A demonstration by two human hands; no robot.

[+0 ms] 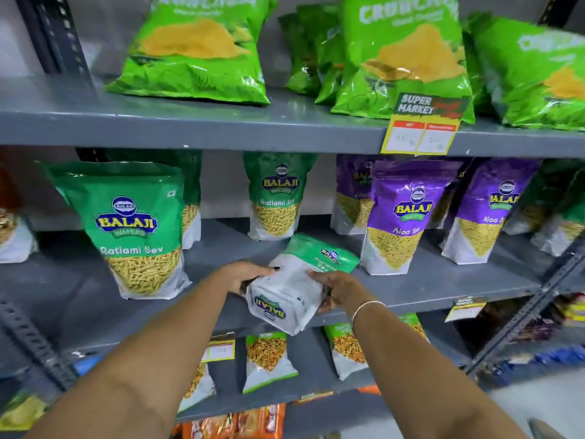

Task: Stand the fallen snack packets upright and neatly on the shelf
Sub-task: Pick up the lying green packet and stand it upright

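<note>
A green-and-white Ratlami Sev packet (296,282) lies tilted on its back at the front edge of the grey middle shelf (443,280), its bottom toward me and overhanging the edge. My left hand (247,275) grips its left side and my right hand (340,288) grips its right side. To its left a large Ratlami Sev packet (133,229) stands upright. Another Ratlami Sev packet (277,194) stands further back. Purple Aloo Sev packets (402,217) stand upright to the right.
Green Crunchchum bags (196,49) lean on the upper shelf above a yellow price tag (421,134). Smaller snack packets (267,359) stand on the lower shelf. Dark slotted metal uprights (522,315) frame the shelves at left and right.
</note>
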